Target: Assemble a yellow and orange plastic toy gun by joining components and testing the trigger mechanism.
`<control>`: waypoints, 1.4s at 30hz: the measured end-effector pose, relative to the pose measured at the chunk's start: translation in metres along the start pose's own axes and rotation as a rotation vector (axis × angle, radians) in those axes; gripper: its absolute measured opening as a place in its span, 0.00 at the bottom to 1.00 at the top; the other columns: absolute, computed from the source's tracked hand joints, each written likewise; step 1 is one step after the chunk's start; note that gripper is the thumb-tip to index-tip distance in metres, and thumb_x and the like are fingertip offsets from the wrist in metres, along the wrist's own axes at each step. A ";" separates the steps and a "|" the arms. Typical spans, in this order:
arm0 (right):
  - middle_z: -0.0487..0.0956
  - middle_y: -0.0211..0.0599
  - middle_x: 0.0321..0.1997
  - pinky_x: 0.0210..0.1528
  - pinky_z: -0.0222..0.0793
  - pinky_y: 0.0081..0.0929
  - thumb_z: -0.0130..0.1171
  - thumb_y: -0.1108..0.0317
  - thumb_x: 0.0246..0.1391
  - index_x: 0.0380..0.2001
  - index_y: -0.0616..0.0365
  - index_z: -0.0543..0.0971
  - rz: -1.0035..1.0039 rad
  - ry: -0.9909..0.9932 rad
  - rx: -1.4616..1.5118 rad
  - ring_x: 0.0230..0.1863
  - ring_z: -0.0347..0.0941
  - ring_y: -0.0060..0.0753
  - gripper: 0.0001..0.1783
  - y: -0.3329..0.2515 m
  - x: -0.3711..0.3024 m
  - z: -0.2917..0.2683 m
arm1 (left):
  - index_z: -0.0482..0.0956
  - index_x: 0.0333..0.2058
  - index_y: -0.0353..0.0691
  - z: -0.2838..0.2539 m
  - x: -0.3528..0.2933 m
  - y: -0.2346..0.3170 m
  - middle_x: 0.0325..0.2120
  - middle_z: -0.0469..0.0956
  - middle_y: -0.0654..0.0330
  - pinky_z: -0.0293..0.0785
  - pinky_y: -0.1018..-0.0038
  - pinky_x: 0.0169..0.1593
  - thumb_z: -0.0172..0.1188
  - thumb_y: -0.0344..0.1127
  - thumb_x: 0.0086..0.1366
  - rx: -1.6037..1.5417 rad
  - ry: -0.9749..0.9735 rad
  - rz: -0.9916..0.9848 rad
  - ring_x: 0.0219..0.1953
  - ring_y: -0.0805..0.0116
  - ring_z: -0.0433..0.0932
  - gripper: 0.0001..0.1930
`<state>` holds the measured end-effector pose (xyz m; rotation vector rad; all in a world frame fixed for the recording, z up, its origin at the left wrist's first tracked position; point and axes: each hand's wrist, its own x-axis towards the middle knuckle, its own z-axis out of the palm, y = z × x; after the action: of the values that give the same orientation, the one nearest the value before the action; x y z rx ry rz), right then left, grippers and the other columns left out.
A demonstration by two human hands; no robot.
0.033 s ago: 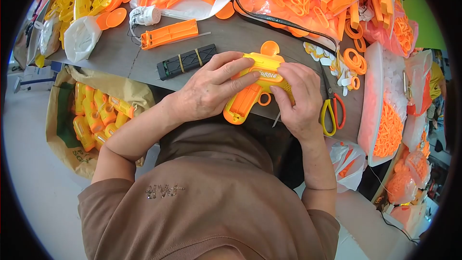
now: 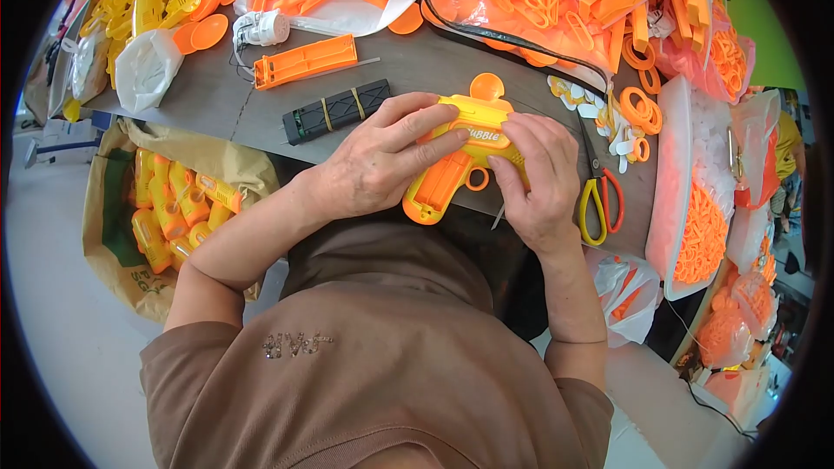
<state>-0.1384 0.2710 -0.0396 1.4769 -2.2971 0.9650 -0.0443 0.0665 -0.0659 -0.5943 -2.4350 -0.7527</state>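
A yellow and orange toy bubble gun (image 2: 441, 181) is held between my two hands, over the table's front edge. My left hand (image 2: 373, 161) lies across its left side, fingers stretched over the yellow body. My right hand (image 2: 543, 182) grips the other end, thumb below and fingertips on top. An open orange hollow shows in the gun's handle, which points towards me. An orange round cap (image 2: 487, 87) sticks out at its far side, and a small orange ring (image 2: 477, 179) sits beside the handle. My palms hide parts of both ends.
Beyond my left hand lie a black banded block (image 2: 337, 111), an orange tray-shaped part (image 2: 306, 62) and a white motor-like piece (image 2: 263, 29). Scissors (image 2: 594, 200) rest right of my right hand, near a bin (image 2: 658, 200) of orange parts. A bag (image 2: 109, 243) of yellow-orange pieces stands left.
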 end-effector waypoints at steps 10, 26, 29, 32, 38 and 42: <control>0.73 0.43 0.50 0.57 0.59 0.43 0.61 0.72 0.45 0.47 0.63 0.73 -0.051 -0.084 -0.079 0.52 0.69 0.45 0.23 0.003 -0.007 0.001 | 0.74 0.49 0.38 0.005 -0.005 -0.002 0.48 0.68 0.53 0.71 0.63 0.50 0.61 0.26 0.48 -0.015 0.022 -0.013 0.50 0.49 0.67 0.25; 0.68 0.44 0.58 0.66 0.40 0.53 0.51 0.54 0.58 0.53 0.65 0.69 0.000 0.015 -0.434 0.61 0.61 0.45 0.28 -0.012 -0.029 0.027 | 0.73 0.46 0.35 0.018 -0.001 0.007 0.43 0.72 0.50 0.73 0.61 0.49 0.62 0.21 0.47 -0.100 0.199 -0.116 0.45 0.45 0.72 0.23; 0.66 0.46 0.60 0.66 0.40 0.51 0.52 0.55 0.58 0.52 0.66 0.69 0.059 0.047 -0.384 0.62 0.60 0.47 0.27 -0.018 -0.028 0.028 | 0.71 0.47 0.32 0.018 0.001 0.010 0.44 0.71 0.48 0.73 0.63 0.47 0.60 0.20 0.48 -0.097 0.227 -0.109 0.45 0.48 0.73 0.23; 0.64 0.45 0.60 0.65 0.48 0.44 0.55 0.56 0.56 0.55 0.67 0.66 0.129 0.098 -0.139 0.61 0.61 0.43 0.30 -0.010 -0.024 0.014 | 0.71 0.47 0.31 0.020 -0.001 0.012 0.46 0.70 0.48 0.73 0.67 0.46 0.60 0.21 0.51 -0.166 0.247 -0.254 0.45 0.51 0.74 0.22; 0.67 0.43 0.55 0.59 0.61 0.31 0.59 0.70 0.50 0.59 0.63 0.59 0.547 0.512 1.048 0.57 0.64 0.33 0.34 -0.020 -0.011 0.000 | 0.69 0.51 0.33 0.033 0.002 0.022 0.50 0.69 0.50 0.72 0.73 0.49 0.58 0.19 0.54 -0.605 0.402 -0.426 0.50 0.62 0.72 0.23; 0.70 0.45 0.50 0.54 0.65 0.37 0.64 0.78 0.36 0.51 0.61 0.68 0.234 0.214 0.255 0.51 0.68 0.42 0.33 -0.042 0.022 -0.024 | 0.68 0.53 0.34 0.028 0.007 0.018 0.52 0.68 0.53 0.69 0.74 0.53 0.58 0.17 0.55 -0.791 0.198 -0.488 0.56 0.64 0.68 0.25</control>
<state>-0.1150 0.2596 0.0065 1.1368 -2.2894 1.4516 -0.0498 0.0987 -0.0752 -0.1599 -2.0489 -1.9088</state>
